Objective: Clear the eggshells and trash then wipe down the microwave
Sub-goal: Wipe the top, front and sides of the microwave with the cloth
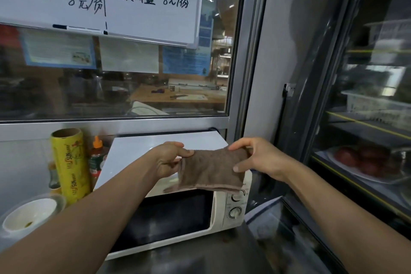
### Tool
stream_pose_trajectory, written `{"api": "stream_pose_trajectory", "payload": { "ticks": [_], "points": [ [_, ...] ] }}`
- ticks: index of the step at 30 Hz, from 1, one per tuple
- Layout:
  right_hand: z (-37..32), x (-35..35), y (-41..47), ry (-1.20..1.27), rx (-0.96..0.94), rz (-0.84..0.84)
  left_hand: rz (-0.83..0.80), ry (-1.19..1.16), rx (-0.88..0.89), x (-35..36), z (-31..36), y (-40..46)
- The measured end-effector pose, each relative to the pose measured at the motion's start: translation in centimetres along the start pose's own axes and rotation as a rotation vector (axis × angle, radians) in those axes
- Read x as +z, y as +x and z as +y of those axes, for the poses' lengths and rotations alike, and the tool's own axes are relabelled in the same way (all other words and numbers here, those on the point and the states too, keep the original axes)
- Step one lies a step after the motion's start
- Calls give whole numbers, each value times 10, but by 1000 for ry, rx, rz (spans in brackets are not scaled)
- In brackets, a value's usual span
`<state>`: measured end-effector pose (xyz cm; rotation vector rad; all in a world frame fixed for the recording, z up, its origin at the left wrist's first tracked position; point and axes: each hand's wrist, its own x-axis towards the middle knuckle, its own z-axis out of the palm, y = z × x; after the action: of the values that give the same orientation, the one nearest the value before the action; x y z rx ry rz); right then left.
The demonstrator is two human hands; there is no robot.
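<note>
Brown cloth (pixel 211 171), matt and nubby like terry, with a stitched hem. Microwave (pixel 178 218) in cream plastic with a smooth, glossy white top and dark glass door. Dull, brushed metal counter (pixel 200 260). Yellow roll (pixel 69 164) in shiny printed film at left. Glossy whiteboard (pixel 133 0) far behind, brushed metal window frame (pixel 242 51).

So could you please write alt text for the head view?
Both hands, left hand and right hand, hold a brown cloth stretched above a white microwave, its door shut. A yellow wrap roll stands beside it.
</note>
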<state>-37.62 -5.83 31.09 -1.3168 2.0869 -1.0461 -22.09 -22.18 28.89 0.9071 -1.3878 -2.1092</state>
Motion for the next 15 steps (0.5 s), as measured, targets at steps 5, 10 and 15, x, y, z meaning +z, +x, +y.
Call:
{"api": "stream_pose_trajectory", "payload": {
  "ticks": [5, 10, 15],
  "points": [
    [13, -7, 30, -397, -165, 195, -29, 371, 101, 17, 4, 22],
    [24, -32, 61, -142, -199, 203, -149, 565, 159, 39, 18, 43],
    [55, -45, 93, 36, -153, 284, -19, 1055, 310, 61, 15, 83]
  ]
}}
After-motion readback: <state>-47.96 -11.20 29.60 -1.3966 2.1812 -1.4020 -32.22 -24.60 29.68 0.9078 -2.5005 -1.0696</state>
